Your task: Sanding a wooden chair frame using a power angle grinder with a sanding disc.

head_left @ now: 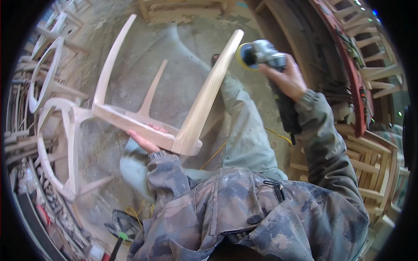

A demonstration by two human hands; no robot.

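Beside the frame (124, 119), at its right post (209, 91): disc (247, 56) close in, contact unconfirmed

Position of work: the frame is pale, bare wood, carried before the person's body with its posts pointing away. Whether the person's leg or the floor (152, 43) also bears its weight cannot be told.

Grip, left: the left hand (146, 140) grasps the frame's rail (111, 115), near the foot of the right post, with fingers showing on both faces.

Grip, right: the right hand (289, 80) is wrapped around the sander (270, 56), to the right of the frame. The disc faces the right post and lies just beside its free end. Whether it touches, or is spinning, cannot be determined.

Step in hand: judged to be sanding the right post. Grain shows plainly along that post; its finish cannot be graded from this view.

Next move: in my judgement, it calls for the disc laid flat on the post and drawn along its length with light, even pressure, while the left hand steadies the rail. A tilted disc could gouge the wood.

Surroundings: a second frame (71, 148) stands left of the frame; contact between them cannot be told. A red edge (356, 87) runs well to its right.
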